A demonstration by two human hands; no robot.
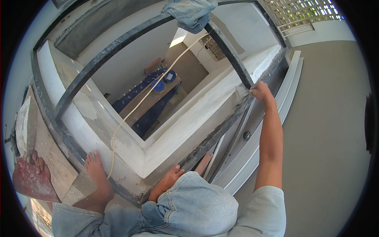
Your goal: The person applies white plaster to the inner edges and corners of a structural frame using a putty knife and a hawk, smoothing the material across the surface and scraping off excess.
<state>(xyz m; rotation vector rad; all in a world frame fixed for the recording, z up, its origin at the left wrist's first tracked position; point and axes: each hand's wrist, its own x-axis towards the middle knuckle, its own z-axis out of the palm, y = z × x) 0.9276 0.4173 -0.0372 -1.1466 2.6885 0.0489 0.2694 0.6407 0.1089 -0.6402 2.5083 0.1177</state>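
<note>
My right hand (260, 91) grips the black metal frame (225, 47) at the foot of its crossbar, on the right of the opening. My left hand (39, 166), low at the far left, has its fingers curled over a scuffed red board (29, 179), beside a pale, plaster-marked wooden board (53, 162). My bare feet (94, 170) are at the lower edge of the plastered ledge (189, 130), partly hidden by my jeans. A cream cable (138, 106) crosses the opening.
Denim cloth (187, 12) lies over the frame's top. Below the opening, a plank (134, 112) holds two blue containers (158, 85). Long white metal profiles (288, 91) lie along the right. A grey floor (327, 130) and a lattice wall (304, 12) are beyond.
</note>
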